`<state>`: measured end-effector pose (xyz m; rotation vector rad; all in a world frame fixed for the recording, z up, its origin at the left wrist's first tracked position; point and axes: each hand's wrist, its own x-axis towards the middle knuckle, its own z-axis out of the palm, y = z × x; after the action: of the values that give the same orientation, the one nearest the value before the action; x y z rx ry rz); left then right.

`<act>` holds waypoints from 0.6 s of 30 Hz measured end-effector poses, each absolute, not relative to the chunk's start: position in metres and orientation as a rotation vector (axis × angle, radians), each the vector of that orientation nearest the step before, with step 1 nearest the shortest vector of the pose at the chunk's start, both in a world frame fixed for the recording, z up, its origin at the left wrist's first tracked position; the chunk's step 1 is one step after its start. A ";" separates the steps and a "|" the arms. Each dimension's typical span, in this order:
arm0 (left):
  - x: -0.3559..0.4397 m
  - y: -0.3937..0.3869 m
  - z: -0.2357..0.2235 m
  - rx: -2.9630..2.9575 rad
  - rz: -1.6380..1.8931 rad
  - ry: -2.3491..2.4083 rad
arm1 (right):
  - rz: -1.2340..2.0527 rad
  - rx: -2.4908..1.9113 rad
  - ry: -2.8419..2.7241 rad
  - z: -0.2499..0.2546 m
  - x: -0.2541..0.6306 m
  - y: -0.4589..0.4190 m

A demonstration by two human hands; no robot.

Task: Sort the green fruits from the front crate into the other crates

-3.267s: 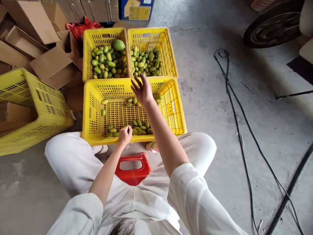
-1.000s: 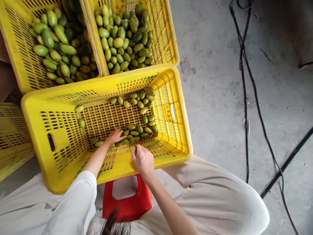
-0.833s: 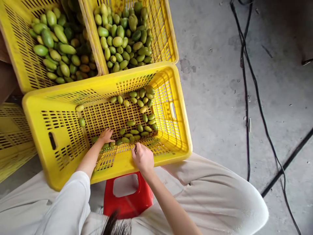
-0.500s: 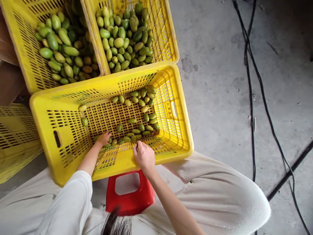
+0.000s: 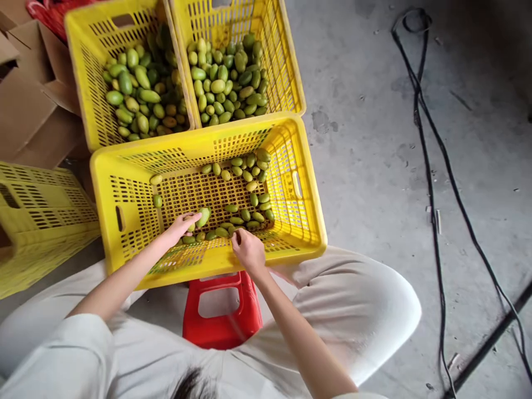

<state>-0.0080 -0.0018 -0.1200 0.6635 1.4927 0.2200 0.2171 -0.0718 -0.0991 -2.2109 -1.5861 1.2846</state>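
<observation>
My left hand [image 5: 179, 228] is inside the front yellow crate [image 5: 208, 265], its fingers closed round a light green mango [image 5: 203, 217]. A smaller yellowish fruit shows under those fingers. At the crate's near side my right hand [image 5: 250, 250] is curled into a fist; what it holds, if anything, is hidden. Small green mangoes [image 5: 254, 217] lie along the crate's near side and in its right part. A yellowish fruit [image 5: 156, 179] and a green fruit [image 5: 157, 200] lie apart at the left.
Behind stand two more yellow crates, the left one [image 5: 78, 77] and the right one [image 5: 286, 61], both with many green fruits. Another yellow crate [image 5: 50, 221] and cardboard boxes [image 5: 33, 111] are at the left. A red stool [image 5: 222, 324] sits between my knees. Black cables [image 5: 432, 183] cross the floor at right.
My left hand reached along the crate's near side, moved left, and now has lifted a light green mango. My right hand, earlier raised over the crate, came down to the near side and stays closed.
</observation>
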 end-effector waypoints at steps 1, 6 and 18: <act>0.001 -0.005 -0.101 0.600 0.279 1.430 | 1.414 -2.064 -1.425 -0.094 0.217 -0.068; 0.028 -0.028 -0.021 0.469 0.377 1.244 | 2.028 -1.195 -0.912 -0.047 0.206 -0.043; 0.003 -0.022 0.003 0.359 0.640 0.883 | 1.910 -1.121 -0.920 -0.004 0.207 -0.008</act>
<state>0.0030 -0.0223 0.0026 0.3592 0.8826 0.6402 0.2069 -0.0076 -0.0036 -1.1205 -0.9196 1.9099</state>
